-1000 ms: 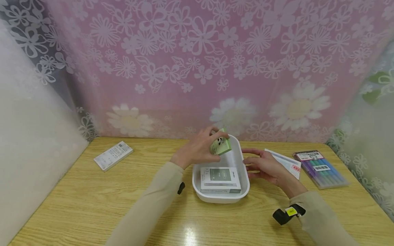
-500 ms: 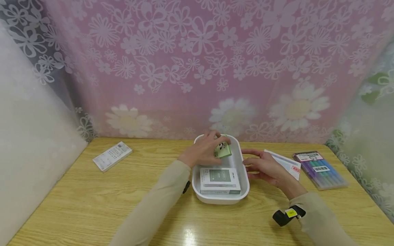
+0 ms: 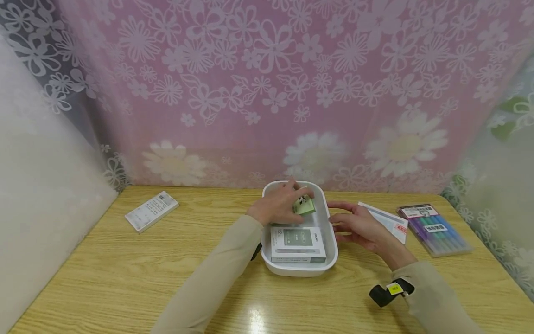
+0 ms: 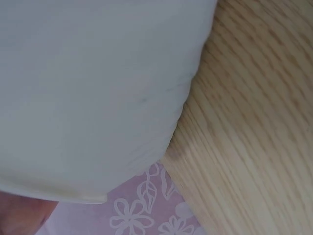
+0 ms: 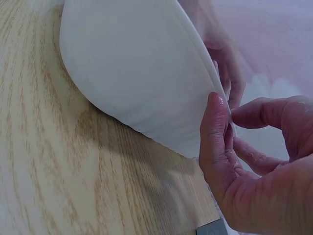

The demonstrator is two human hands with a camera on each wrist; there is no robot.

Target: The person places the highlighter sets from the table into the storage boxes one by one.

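Note:
A white plastic bin (image 3: pixel 299 270) stands on the table in the head view, its outer wall (image 4: pixel 88 98) filling much of the left wrist view. My left hand (image 3: pixel 277 204) reaches into its far half and grips a small green box (image 3: pixel 304 205) with a black-and-white picture on it. The fingers partly cover that box. In the bin's near half lies a white box with a green panel (image 3: pixel 298 244). My right hand (image 3: pixel 359 227) is at the bin's right side, its fingers (image 5: pixel 215 132) spread and touching the rim and outer wall.
At the far left of the table lies a white box with a printed label (image 3: pixel 152 212). Behind my right hand is a flat white packet (image 3: pixel 385 220) with a red mark. Further right lies a clear pack of coloured pens (image 3: pixel 434 230). A flowered curtain (image 3: pixel 250 93) hangs behind.
My left hand has lowered the green box into the far part of the bin, moving slightly right. The right hand keeps its place at the rim.

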